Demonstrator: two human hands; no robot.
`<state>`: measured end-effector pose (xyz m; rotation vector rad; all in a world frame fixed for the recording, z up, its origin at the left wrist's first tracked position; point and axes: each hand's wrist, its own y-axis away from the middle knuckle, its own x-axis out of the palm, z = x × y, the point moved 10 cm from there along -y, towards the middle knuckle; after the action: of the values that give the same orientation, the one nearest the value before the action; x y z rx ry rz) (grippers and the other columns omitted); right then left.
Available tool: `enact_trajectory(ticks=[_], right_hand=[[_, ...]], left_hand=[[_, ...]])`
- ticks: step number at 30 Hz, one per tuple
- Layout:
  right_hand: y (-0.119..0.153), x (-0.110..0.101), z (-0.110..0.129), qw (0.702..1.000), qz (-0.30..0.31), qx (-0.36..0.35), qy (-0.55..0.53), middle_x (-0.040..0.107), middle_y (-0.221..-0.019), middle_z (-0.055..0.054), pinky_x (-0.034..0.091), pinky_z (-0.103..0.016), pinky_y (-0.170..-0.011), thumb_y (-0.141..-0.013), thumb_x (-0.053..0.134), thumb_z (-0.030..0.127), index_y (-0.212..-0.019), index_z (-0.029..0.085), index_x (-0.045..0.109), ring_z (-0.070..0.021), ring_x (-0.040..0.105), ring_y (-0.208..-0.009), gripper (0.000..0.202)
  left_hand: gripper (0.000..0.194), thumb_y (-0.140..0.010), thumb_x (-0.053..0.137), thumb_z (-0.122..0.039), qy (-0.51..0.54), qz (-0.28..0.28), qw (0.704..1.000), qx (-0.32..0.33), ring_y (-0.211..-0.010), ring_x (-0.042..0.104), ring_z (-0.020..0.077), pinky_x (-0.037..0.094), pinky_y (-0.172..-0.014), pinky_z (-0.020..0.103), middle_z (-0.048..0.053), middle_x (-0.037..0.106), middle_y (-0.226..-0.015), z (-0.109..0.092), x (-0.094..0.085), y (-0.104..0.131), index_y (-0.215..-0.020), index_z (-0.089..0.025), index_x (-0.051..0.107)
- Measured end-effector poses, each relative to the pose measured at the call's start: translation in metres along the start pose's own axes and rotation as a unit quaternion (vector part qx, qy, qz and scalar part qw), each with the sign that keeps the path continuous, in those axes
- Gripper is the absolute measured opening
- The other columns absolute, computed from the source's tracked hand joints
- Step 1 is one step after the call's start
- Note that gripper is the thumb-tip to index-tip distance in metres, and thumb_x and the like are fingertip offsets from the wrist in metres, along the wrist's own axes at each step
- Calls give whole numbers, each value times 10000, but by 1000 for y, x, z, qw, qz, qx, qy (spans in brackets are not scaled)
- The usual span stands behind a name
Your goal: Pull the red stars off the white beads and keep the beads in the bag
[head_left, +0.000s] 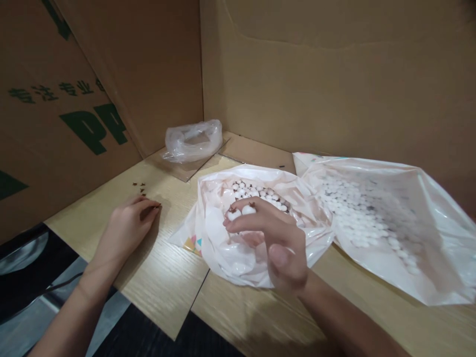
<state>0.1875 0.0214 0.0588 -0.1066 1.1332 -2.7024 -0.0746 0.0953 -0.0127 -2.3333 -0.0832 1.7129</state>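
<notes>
My left hand (128, 223) rests low over the wooden board at the left, fingers pinched together. A tiny brown star-shaped piece (159, 205) shows at its fingertips. Several similar brown pieces (142, 184) lie on the board just beyond that hand. Over the open white plastic bag (219, 253), my right hand (284, 238) is closed around two white balls (248, 210), each topped with a brown star-shaped bit. Inside the bag sit many more white balls (269, 194), partly hidden behind my right hand.
A second white bag (431, 198), full of white balls, lies to the right. Crumpled clear plastic (193, 144) sits at the back on a flat sheet. Cardboard walls (334, 74) enclose the back and left. The wooden board's (174, 297) front edge borders a dark area.
</notes>
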Motion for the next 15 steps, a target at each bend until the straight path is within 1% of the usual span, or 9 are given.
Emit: enact_trajectory(ticks=[6,8,11,13,15], right_hand=[[0,1,5,1000,5,-20,-13,661,-896,-102,455,-376,-851,-883,497,371,-1009,125,732,-229,580,-978,363],[1,1,1,1000,7,1,-16,658,-932,-100,449,-379,-864,-892,492,377,-1022,143,733,-228,574,-992,359],[3,-1,-8,999,4,41,-27,659,-988,-88,444,-390,-893,-914,469,390,-1044,197,733,-231,555,-1038,352],[4,-3,-11,998,-1,50,-35,670,-958,-80,457,-391,-890,-923,459,393,-1038,218,736,-231,546,-1040,348],[4,-4,-13,997,-6,57,-47,673,-925,-83,488,-378,-850,-925,458,388,-1020,225,744,-232,542,-1029,343]], left_hand=[[232,-847,489,-305,36,-11,999,-5,-813,607,206,424,-769,284,64,677,-884,8,-1,-3,-809,-155,662],[203,-852,514,-308,59,-18,998,-2,-801,601,192,412,-755,265,37,673,-860,9,-2,-3,-788,-174,653],[210,-848,576,-367,105,-37,994,-3,-774,587,170,394,-722,242,8,660,-825,11,-6,-3,-761,-190,651],[216,-820,632,-396,144,-53,988,-15,-754,584,157,392,-699,229,0,662,-811,14,-9,-3,-762,-189,661],[220,-797,675,-404,192,-61,979,-34,-740,601,144,410,-674,210,-6,679,-805,17,-12,-1,-794,-183,676]])
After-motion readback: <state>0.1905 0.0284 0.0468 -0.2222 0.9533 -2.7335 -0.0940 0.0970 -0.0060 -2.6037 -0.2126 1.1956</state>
